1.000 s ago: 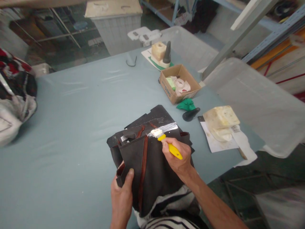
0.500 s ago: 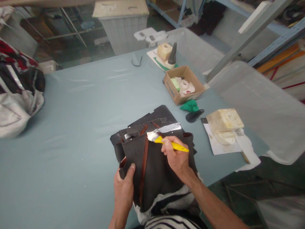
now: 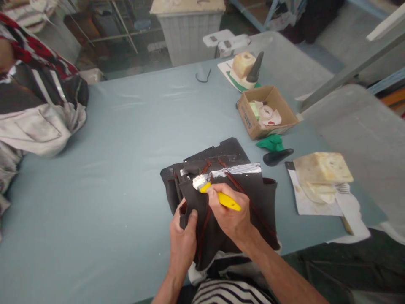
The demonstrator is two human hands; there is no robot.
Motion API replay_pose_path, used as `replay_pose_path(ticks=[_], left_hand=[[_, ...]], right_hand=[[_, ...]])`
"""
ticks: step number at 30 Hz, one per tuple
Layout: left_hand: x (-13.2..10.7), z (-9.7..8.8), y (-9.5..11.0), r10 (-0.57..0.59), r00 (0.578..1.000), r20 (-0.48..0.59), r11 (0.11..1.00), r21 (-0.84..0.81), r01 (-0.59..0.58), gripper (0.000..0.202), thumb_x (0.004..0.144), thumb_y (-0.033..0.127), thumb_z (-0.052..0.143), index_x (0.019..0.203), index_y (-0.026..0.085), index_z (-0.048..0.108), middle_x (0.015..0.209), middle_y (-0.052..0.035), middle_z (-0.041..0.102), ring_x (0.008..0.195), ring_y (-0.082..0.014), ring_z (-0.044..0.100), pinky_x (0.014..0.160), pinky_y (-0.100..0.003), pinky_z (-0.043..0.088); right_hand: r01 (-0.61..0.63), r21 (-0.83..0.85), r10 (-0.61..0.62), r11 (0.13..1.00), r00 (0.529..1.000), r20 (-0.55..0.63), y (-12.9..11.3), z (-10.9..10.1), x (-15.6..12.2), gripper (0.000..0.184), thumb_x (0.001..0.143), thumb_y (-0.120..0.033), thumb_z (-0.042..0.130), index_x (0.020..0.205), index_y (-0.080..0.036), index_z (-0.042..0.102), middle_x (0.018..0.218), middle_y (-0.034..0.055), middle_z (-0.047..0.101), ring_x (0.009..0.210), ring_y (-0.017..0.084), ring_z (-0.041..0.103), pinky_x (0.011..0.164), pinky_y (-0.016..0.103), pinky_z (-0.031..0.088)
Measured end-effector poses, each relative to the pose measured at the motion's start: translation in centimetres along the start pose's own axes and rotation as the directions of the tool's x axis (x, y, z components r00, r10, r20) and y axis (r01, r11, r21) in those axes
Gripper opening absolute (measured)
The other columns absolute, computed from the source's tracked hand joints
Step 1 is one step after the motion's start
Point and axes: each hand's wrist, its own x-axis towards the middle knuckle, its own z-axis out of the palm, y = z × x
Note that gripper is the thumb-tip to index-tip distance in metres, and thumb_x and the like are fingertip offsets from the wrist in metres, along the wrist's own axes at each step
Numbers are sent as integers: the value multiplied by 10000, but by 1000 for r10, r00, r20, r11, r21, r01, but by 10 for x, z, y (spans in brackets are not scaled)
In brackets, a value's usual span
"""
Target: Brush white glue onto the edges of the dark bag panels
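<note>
Since the earlier pictures the brush [image 3: 221, 198] has slid leftward along the top edge of the dark leather pieces [image 3: 253, 190], away from the white glue streak [image 3: 240, 169], and the left hand [image 3: 182, 236] has climbed from the lower corner to a fold higher up. The head camera has also swung, so everything on the table sits further right in the picture.

Head view: the right hand [image 3: 229, 213] is closed around the yellow handle of the brush, with the white-coated bristles pressed onto the leather near a reddish seam. The left hand pinches a raised fold of the same leather, thumb on top and fingers curled beneath. The leather pieces lie stacked at the near edge of the pale blue table [image 3: 110, 169], partly hanging over it toward the person's striped shirt.

To the right of the stack a black tool [image 3: 277, 156] and a green cloth [image 3: 270, 142] lie close together, and beyond them stands an open cardboard box [image 3: 249, 120] holding small items. A yellowish block [image 3: 322, 168] rests on smeared white paper near the right edge. Further back a second block [image 3: 243, 64] stands with a black cone [image 3: 255, 67] beside it. At the far left a person's red and black patterned garment [image 3: 38, 97] shows against the table's edge.
</note>
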Motion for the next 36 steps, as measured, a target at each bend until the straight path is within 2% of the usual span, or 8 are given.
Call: replay_pose_path(ticks=[5, 13, 17, 21, 28, 32, 34, 36], left_hand=[[-6, 0, 1, 56, 998, 21, 998, -7, -56, 522, 869, 449, 670, 1298, 154, 698, 1345, -130, 735, 1289, -317, 662, 1150, -449, 481], [-13, -3, -7, 145, 986, 82, 989, 8, -146, 424, 935, 449, 608, 1241, 187, 740, 1267, -97, 772, 1150, -299, 719, 1034, -402, 552], [-14, -1, -11, 122, 992, 33, 992, 30, -123, 478, 928, 435, 628, 1340, 205, 701, 1370, -85, 732, 1313, -298, 645, 1170, -428, 460], [-15, 1, -11, 64, 998, -15, 996, 59, -63, 469, 895, 428, 663, 1310, 216, 718, 1372, -87, 730, 1346, -295, 622, 1224, -450, 398], [-17, 0, -8, 77, 997, 18, 996, 46, -78, 415, 863, 451, 696, 1183, 195, 760, 1173, -87, 796, 1121, -315, 728, 1019, -419, 574], [-18, -1, -10, 57, 998, -34, 995, 86, -54, 488, 883, 415, 697, 1336, 235, 710, 1389, -81, 718, 1353, -305, 618, 1213, -445, 423], [-18, 1, -10, 52, 998, -34, 993, 107, -48, 491, 894, 409, 685, 1350, 227, 702, 1410, -86, 706, 1376, -295, 602, 1228, -438, 407], [-18, 2, -10, 40, 998, -43, 993, 115, -35, 513, 889, 413, 692, 1360, 211, 693, 1418, -94, 701, 1380, -295, 601, 1214, -427, 428]], right_hand=[[-20, 120, 11, 993, 997, 75, -24, 11, 1, 199, 953, -204, 569, 775, -208, 657, 634, -26, 725, 464, 88, 628, 528, 164, 515], [66, 165, -91, 984, 984, 152, -41, -4, 0, 202, 986, -242, 546, 815, -217, 653, 661, -33, 731, 514, 95, 668, 572, 173, 555], [166, 4, -165, 986, 979, 120, -22, -16, 2, 187, 1000, -220, 550, 843, -213, 653, 707, -6, 755, 563, 118, 703, 612, 209, 561], [119, -185, -122, 975, 993, -4, -9, -28, 6, 163, 979, -189, 570, 841, -214, 652, 683, -3, 752, 545, 125, 699, 590, 209, 551], [109, 91, -122, 990, 980, 158, -41, -17, -4, 211, 1015, -235, 521, 852, -212, 652, 711, -19, 751, 578, 100, 709, 635, 186, 566], [9, -112, -13, 994, 999, -33, -9, -32, 1, 187, 983, -218, 550, 839, -205, 667, 666, -15, 739, 510, 106, 676, 568, 189, 544], [-56, -184, 34, 981, 992, -121, 6, -42, 5, 174, 974, -230, 571, 838, -203, 676, 616, -22, 715, 455, 111, 641, 515, 202, 521], [-74, -175, 51, 982, 990, -134, 9, -48, 5, 170, 973, -234, 577, 838, -205, 676, 609, -26, 710, 448, 111, 636, 500, 203, 514]])
